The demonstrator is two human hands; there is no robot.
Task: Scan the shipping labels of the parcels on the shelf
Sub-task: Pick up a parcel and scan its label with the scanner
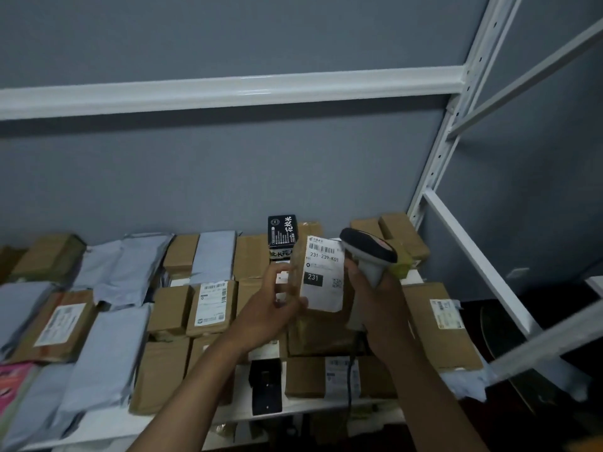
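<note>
My left hand (277,305) holds a small brown cardboard parcel (300,256) lifted above the shelf, its white shipping label (323,275) facing me and tilted a little. My right hand (375,298) grips the handle of a grey and black barcode scanner (367,247). The scanner's head sits just right of the label's top edge, close to its barcode. A dark cable (350,380) hangs from the scanner down past the parcels.
Several brown boxes (212,308) and grey mailer bags (107,353) cover the white shelf (114,422). A black printed box (282,234) stands at the back. A black device (266,386) lies near the front edge. White rack posts (437,168) rise at the right.
</note>
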